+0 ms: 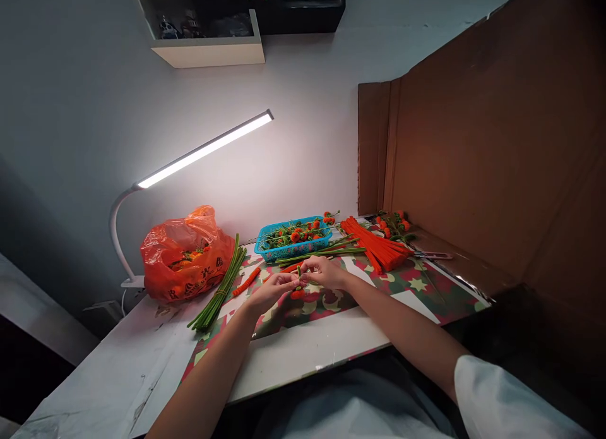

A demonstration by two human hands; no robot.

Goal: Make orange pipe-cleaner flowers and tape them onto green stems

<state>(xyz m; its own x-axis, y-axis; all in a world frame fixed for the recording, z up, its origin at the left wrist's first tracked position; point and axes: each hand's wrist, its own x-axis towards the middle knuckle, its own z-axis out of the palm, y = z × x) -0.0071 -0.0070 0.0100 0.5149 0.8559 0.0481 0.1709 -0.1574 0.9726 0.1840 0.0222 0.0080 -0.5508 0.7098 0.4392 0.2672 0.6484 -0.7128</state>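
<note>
My left hand [273, 292] and my right hand [324, 273] meet above the middle of the patterned table cover. Both are closed, with fingertips pinching a small pipe-cleaner flower [298, 294] between them. Its fuzzy orange-red head hangs below the fingers, and a short green stem sticks up between them. The fingers partly hide the stem. Just behind my hands lies an orange pipe-cleaner strip [291, 268], partly covered by them. Another orange fuzzy strip [247, 282] lies to the left of my left hand.
A blue basket [271, 254] of orange flowers stands behind my hands. Green stems [221, 294] and an orange-red plastic bag [175, 275] are on the left. Red-orange pipe cleaners [379, 246], pink-handled scissors [438, 256] and a cardboard wall [483, 142] are on the right. A lamp [208, 150] hangs above.
</note>
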